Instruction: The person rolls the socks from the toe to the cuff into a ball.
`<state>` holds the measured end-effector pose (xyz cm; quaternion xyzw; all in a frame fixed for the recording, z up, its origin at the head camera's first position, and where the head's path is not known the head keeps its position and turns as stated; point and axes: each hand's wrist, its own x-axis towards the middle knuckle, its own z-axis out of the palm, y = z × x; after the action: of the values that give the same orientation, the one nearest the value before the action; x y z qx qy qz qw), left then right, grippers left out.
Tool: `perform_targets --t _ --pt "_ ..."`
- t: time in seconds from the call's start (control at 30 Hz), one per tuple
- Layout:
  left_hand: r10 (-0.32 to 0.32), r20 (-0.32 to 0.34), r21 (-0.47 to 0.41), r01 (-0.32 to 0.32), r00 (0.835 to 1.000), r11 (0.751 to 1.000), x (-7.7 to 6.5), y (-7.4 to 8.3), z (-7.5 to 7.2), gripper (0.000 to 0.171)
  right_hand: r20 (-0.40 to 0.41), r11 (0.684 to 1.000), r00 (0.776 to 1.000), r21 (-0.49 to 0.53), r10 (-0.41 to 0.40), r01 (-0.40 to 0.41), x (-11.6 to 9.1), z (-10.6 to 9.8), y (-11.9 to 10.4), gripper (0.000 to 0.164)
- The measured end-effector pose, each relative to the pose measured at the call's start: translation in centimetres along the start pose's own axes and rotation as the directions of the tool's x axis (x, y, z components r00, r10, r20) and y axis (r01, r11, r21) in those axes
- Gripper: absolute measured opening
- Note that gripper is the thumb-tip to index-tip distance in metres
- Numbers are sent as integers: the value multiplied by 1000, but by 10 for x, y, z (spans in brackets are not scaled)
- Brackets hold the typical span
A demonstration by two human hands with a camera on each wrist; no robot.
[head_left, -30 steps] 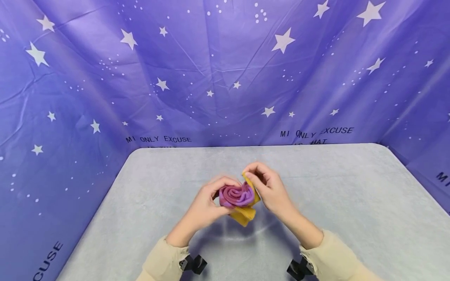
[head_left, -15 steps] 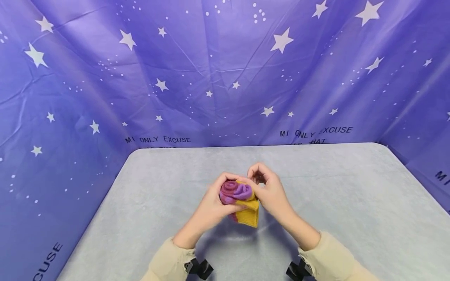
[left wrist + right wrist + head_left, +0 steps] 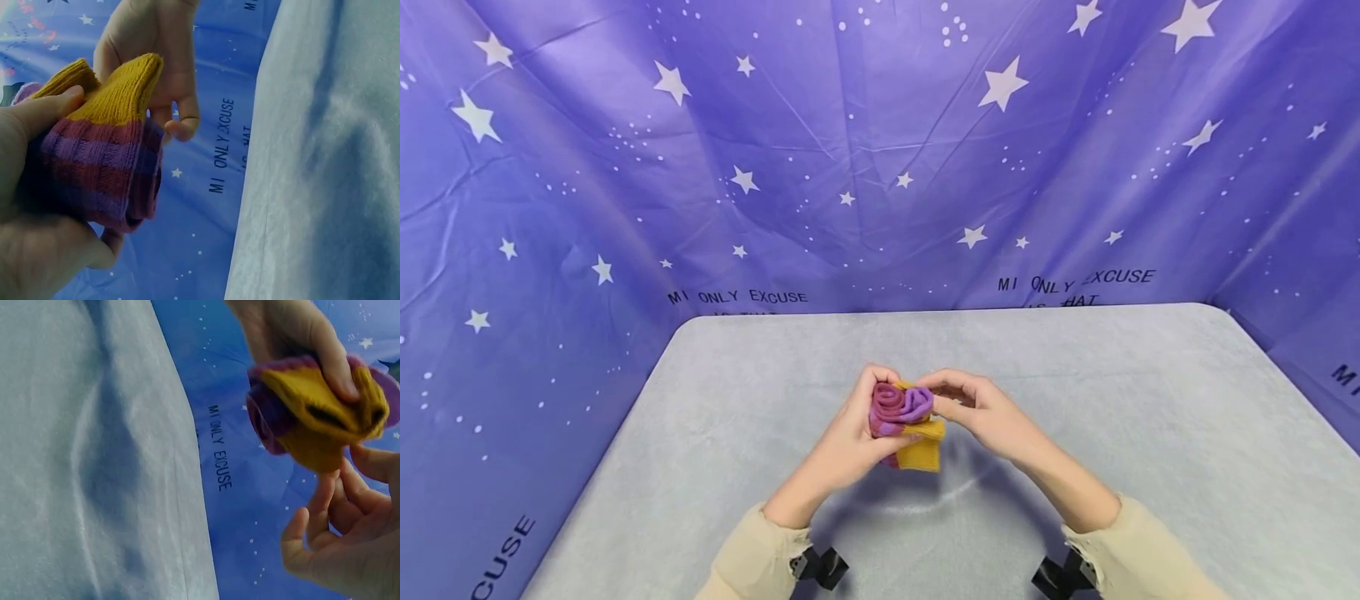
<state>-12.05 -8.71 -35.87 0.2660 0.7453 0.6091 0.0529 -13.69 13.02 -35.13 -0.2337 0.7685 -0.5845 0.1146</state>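
Observation:
A rolled-up pair of knitted socks (image 3: 901, 407), striped in maroon and purple with a yellow ribbed cuff (image 3: 920, 454), is held up over the table. My left hand (image 3: 850, 433) grips the roll from the left, thumb across the cuff side and fingers behind it. From the right, my right hand (image 3: 988, 417) pinches the roll's edge with thumb and fingertips. In the right wrist view the fingertips (image 3: 330, 482) are right at the yellow cuff's edge, and the folded cuff openings show. Striped ribbing (image 3: 94, 159) faces the left wrist view, partly covering the right hand's fingers.
A light grey table (image 3: 760, 367) lies under both hands. Behind and beside it hangs a purple-blue curtain (image 3: 865, 108) with white stars and lettering. Black wrist cameras (image 3: 820, 568) sit at both cream sleeves (image 3: 756, 554).
The right hand lets go of the raised yellow cuff strip, passes its thumb over the roll, and now sits lower at its right edge. The socks turn a little in the left hand.

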Motion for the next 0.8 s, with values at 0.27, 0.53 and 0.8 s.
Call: perform_targets --t 0.27,0.53,0.8 --pt "-115 -24 -25 114 993 993 2 -4 1 45 -29 995 997 67 -70 72 -5 -4 0 20" --pt "-192 -305 93 230 933 969 14 -13 13 39 -213 815 843 -451 -493 363 -8 36 5 11" --pt "-353 -52 -424 299 934 855 11 -6 13 55 -382 820 807 -535 -451 205 5 39 16 15"
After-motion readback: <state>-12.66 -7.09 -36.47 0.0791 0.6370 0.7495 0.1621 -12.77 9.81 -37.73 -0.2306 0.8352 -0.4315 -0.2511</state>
